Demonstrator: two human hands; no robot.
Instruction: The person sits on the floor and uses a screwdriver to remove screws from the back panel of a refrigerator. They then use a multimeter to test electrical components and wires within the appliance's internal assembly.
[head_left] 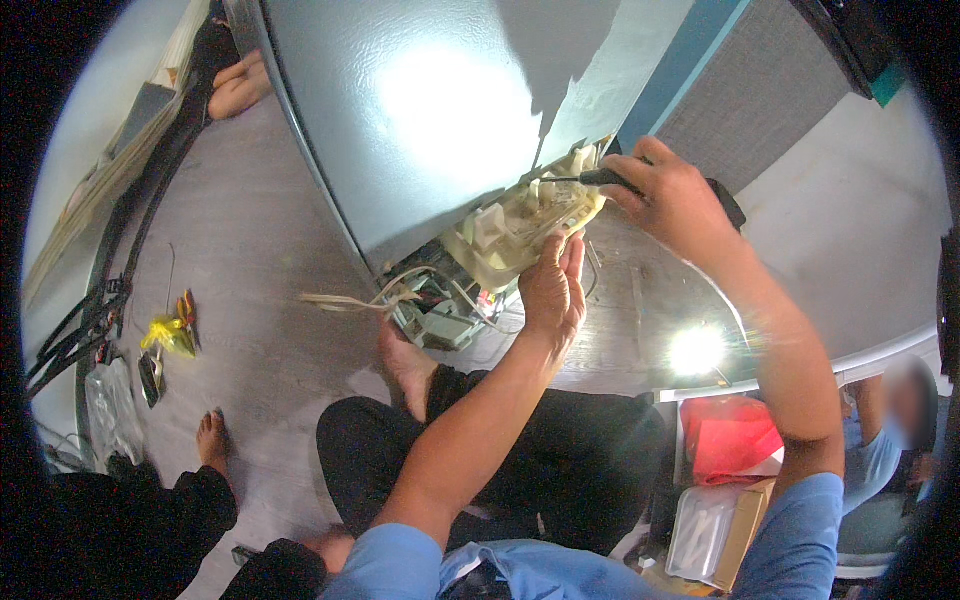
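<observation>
The left hand (553,292) grasps a yellowed plastic part (505,240) by its near edge, supporting it at the lower edge of a large grey panel (440,120). The right hand (680,195) is closed around the black handle of a screwdriver (608,177), whose thin shaft points left over the raised shapes of the plastic part; whether the tip is seated in anything cannot be told. Below and left of the plastic part, pale cables (345,300) loop beside an exposed assembly (440,325) near the panel's lower corner. A bright lamp (697,351) shines to the right, with a red packet (732,440) and a clear plastic container (703,535) nearer the wearer. On the left, a yellow bundle (172,335) lies on the wood-look floor (250,250) near a clear plastic bag (112,410). Another person's hand (240,85) shows at the upper left, beside the panel's edge.
</observation>
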